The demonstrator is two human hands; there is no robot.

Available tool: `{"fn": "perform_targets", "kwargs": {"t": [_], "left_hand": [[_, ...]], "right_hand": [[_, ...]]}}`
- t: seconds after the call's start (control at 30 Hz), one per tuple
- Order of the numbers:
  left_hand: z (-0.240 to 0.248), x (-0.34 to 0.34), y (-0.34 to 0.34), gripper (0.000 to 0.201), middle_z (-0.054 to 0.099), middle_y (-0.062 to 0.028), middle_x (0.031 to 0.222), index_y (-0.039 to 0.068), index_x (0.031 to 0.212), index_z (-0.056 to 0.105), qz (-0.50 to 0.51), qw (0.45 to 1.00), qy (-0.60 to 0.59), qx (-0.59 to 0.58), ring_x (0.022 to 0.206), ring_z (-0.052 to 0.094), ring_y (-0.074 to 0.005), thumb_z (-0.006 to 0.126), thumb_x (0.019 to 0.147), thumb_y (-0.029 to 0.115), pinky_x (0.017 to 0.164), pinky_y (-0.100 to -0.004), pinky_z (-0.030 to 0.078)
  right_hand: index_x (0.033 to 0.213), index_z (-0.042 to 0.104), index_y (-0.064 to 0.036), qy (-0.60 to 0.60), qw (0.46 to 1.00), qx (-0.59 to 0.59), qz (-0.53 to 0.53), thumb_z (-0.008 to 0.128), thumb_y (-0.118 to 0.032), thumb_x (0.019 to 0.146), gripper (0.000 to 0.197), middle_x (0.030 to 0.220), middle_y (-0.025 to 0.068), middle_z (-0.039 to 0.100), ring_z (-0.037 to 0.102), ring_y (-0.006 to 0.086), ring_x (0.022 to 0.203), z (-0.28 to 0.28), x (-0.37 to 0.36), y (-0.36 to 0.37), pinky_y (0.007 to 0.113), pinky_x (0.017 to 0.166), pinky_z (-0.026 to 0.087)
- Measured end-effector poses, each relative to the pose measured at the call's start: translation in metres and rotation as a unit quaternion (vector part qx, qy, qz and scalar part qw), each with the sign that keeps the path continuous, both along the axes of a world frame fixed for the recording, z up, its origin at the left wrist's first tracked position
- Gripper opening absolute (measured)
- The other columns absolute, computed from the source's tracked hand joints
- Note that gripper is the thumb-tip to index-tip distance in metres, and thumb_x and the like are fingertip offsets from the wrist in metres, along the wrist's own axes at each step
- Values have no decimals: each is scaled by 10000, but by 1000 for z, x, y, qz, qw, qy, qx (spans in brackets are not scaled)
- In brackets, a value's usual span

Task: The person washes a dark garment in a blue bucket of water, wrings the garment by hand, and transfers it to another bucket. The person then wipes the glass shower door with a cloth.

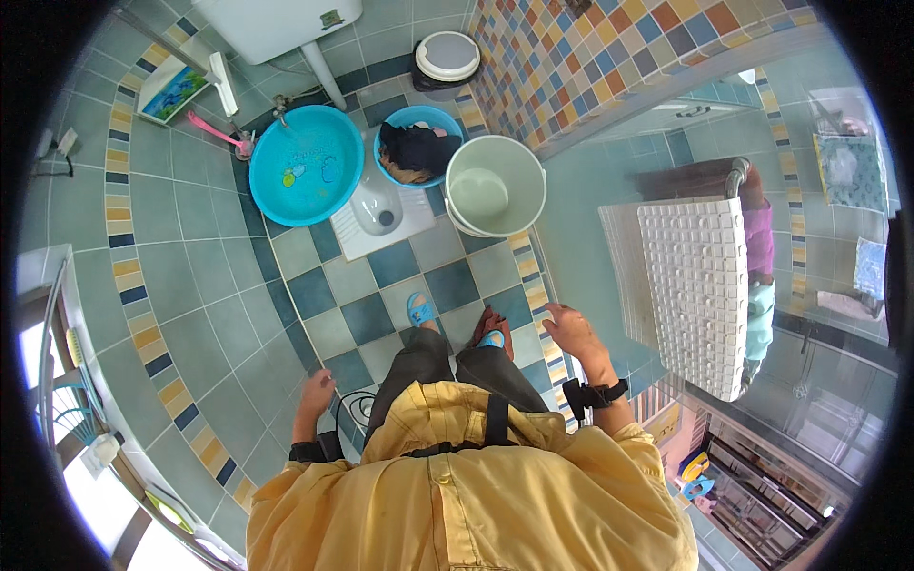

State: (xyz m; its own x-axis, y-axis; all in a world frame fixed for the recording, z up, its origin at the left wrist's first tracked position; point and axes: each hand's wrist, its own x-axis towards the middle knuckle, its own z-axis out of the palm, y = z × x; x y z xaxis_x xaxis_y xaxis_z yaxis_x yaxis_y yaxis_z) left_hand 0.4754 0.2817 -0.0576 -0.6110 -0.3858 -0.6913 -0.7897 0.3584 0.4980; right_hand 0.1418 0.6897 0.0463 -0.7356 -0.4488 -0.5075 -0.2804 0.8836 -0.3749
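My right hand (571, 330) hangs at my right side beside the glass panel, fingers loosely apart and holding nothing. Low on the left, by the tiled wall, my left hand (318, 388) has its fingers curled in, with nothing visible in them. Both hands are away from the vessels ahead. A large blue basin (328, 195) holds water and small colourful shapes show at its bottom. Right of it, a smaller blue basin (447, 121) holds dark clothes (417, 152). Closest to my right hand among the vessels is a pale bucket (519, 181), with its inner bottom showing.
A white squat toilet (354, 231) lies in the checkered floor under the basins. A lidded bin (447, 55) stands at the far wall. On the right, a white textured mat (700, 285) hangs from a rail. Reddish-brown cloth-like material (503, 335) lies by my right slipper (491, 340).
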Motion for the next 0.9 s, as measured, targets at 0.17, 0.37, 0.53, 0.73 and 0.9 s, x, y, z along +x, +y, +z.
{"fn": "perform_targets", "kwargs": {"t": [0.17, 0.37, 0.53, 0.73, 0.9], "left_hand": [[-9, 3, 4, 300, 607, -160, 899, 45, 1007, 549, 30, 1000, 6, -7, 838, 584, -287, 568, 760, 215, 740, -358, 452], [0, -19, 27, 296, 606, -164, 906, 44, 1005, 554, 50, 998, 33, -24, 835, 589, -278, 566, 768, 220, 728, -353, 458], [5, -18, 66, 298, 609, -171, 907, 42, 1023, 552, 75, 995, 34, -58, 845, 595, -284, 556, 773, 204, 723, -354, 465], [19, 4, 150, 322, 612, -167, 944, 48, 1059, 548, 229, 973, -7, -36, 868, 597, -281, 551, 778, 206, 742, -350, 465], [47, 46, 258, 345, 611, -177, 943, 39, 1080, 536, 351, 934, -54, -37, 872, 599, -279, 547, 777, 202, 749, -331, 462]], "right_hand": [[1060, 522, -37, 26, 999, -18, 11, 564, -148, 761, 322, 992, 205, 568, 545, 361, 908, 7, -9, -4, 407, 765, 455], [1045, 526, -48, 6, 999, -19, 43, 557, -150, 764, 300, 972, 200, 571, 548, 358, 894, 3, -26, 6, 414, 751, 459], [1023, 527, -42, 8, 992, -60, 107, 550, -159, 766, 284, 956, 201, 573, 548, 364, 881, -8, -73, 7, 420, 741, 457], [1013, 522, -37, -8, 976, -75, 206, 551, -152, 754, 285, 952, 201, 571, 545, 368, 878, -20, -135, -5, 424, 727, 452], [1084, 508, -34, -69, 954, -16, 292, 560, -179, 770, 350, 1051, 188, 552, 524, 347, 967, -22, -154, -15, 391, 831, 429]]}}
